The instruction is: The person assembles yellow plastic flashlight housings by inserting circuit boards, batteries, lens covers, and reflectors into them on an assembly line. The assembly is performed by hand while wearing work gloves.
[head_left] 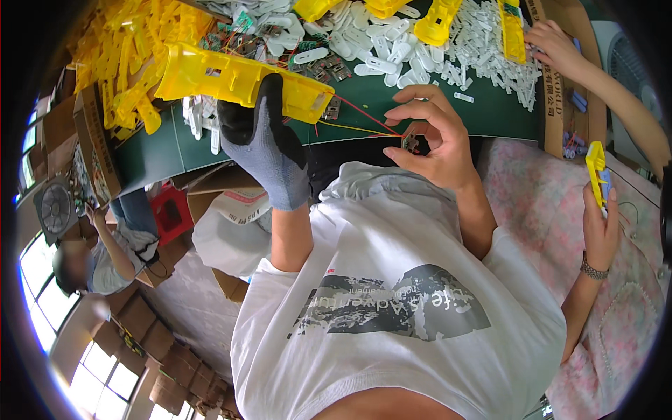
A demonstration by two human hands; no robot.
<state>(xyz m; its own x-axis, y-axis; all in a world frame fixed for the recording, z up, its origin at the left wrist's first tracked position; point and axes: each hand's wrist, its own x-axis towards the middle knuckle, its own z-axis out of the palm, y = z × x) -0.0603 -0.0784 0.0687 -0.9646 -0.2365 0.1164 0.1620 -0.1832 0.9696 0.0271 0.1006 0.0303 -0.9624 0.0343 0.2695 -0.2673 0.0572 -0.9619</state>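
My left hand (262,136), in a grey glove with black fingers, is closed round a long yellow plastic housing (245,80) held above the table's near edge. Red and yellow wires (364,129) stretch from the housing's right end to a small circuit board (410,142). That board sits in the curled fingers of my bare right hand (441,140), near the thumb. Part of it is hidden by the fingers.
Piles of yellow housings (133,49), white plastic covers (378,42) and small white parts (483,49) lie on the green table (161,150). At right, a co-worker's hand (600,224) holds a yellow housing beside a cardboard box (553,105). Another person (112,259) sits at far left.
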